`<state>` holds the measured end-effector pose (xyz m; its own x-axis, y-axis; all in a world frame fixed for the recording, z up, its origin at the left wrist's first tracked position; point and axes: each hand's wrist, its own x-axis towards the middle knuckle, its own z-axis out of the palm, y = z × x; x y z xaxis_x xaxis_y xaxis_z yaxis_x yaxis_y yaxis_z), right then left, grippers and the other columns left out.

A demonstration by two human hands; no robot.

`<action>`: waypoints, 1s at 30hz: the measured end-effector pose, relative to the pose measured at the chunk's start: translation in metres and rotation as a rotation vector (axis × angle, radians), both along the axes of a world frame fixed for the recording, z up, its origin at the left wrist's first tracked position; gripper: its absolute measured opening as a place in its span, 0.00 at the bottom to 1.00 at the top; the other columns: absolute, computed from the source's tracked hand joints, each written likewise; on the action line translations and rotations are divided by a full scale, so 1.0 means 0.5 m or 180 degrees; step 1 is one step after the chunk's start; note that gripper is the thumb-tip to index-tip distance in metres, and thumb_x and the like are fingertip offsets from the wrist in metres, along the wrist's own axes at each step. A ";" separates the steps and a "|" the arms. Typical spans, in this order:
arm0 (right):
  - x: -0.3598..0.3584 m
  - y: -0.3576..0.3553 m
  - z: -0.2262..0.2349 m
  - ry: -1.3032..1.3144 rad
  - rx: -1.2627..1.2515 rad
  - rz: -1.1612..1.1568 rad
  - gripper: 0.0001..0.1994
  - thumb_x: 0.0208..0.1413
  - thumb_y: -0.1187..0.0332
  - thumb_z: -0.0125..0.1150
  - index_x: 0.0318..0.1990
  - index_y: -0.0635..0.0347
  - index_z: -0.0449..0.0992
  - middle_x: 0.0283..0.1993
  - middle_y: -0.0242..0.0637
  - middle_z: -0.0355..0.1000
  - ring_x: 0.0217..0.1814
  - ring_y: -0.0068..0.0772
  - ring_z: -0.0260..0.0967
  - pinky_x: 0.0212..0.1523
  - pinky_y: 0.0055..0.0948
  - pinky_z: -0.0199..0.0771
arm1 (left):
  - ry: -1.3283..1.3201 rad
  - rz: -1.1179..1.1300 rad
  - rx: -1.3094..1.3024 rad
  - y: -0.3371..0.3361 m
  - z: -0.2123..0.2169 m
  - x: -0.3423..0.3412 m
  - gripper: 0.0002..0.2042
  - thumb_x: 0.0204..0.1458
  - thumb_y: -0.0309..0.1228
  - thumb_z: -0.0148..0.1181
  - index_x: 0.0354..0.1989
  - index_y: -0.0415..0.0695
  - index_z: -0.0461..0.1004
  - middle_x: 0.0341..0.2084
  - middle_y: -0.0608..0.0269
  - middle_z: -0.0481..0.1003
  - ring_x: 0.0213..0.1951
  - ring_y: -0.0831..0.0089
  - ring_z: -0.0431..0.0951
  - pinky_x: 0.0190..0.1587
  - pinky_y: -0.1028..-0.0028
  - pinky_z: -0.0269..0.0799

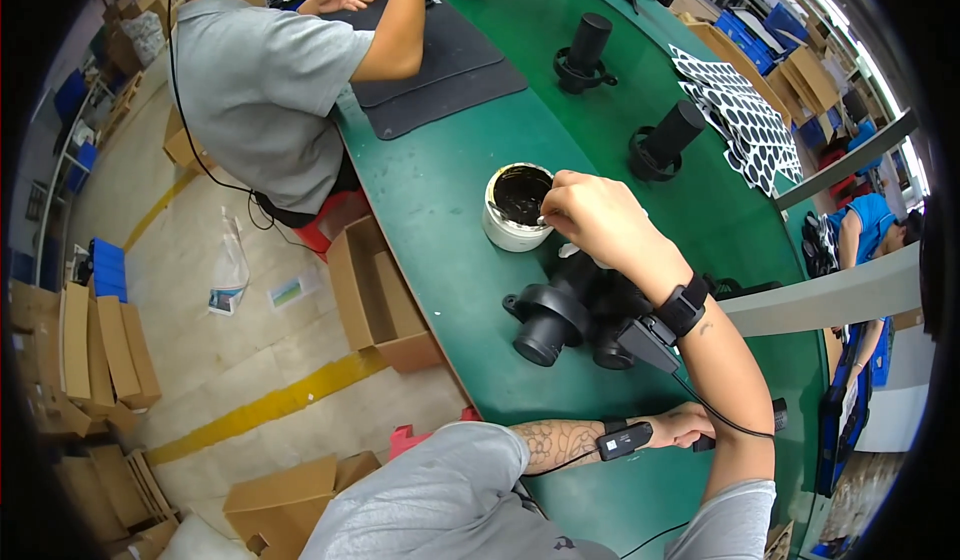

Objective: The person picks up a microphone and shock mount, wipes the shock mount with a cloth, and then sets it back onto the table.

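Head view: right hand (590, 215) pinches a thin stick at the rim of a white tub (515, 208) of dark paste on the green surface (440, 210). Left hand (690, 425) sits low near the black part (560, 315), mostly hidden by the forearm, so can't tell its grip.

open brown carton (375, 295) beside the green table (450, 260).

Bright even overhead light, soft shadows, strong fisheye bending, dark rim.
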<state>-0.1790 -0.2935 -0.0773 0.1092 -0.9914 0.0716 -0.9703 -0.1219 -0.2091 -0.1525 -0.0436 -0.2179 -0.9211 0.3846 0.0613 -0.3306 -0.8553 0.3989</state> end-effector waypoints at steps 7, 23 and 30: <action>-0.002 -0.005 0.002 -0.0015 0.0293 0.0152 0.05 0.44 0.72 0.62 0.31 0.60 0.78 0.35 0.36 0.71 0.38 0.40 0.71 0.37 0.36 0.72 | -0.0105 -0.0107 -0.0106 0.010 -0.010 -0.005 0.08 0.54 0.32 0.52 0.38 0.45 0.73 0.35 0.61 0.77 0.11 0.87 0.52 0.14 0.81 0.43; -0.004 -0.019 -0.012 0.0233 0.0172 0.0492 0.06 0.37 0.76 0.64 0.28 0.60 0.77 0.32 0.36 0.70 0.40 0.38 0.71 0.39 0.35 0.74 | -0.0090 -0.0103 -0.0286 0.019 -0.018 -0.007 0.08 0.55 0.32 0.53 0.38 0.41 0.73 0.39 0.56 0.77 0.12 0.86 0.53 0.14 0.81 0.44; -0.003 -0.024 -0.020 0.0402 0.0082 0.0632 0.04 0.40 0.75 0.61 0.27 0.61 0.77 0.31 0.36 0.70 0.39 0.40 0.71 0.38 0.36 0.74 | -0.0028 -0.0119 -0.0275 0.011 -0.015 -0.002 0.06 0.53 0.31 0.53 0.34 0.42 0.73 0.24 0.66 0.73 0.13 0.86 0.55 0.15 0.80 0.45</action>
<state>-0.1807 -0.3056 -0.0874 0.3086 -0.9510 0.0200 -0.9465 -0.3091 -0.0932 -0.1538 -0.0382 -0.2252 -0.9064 0.4221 0.0184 -0.3653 -0.8049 0.4677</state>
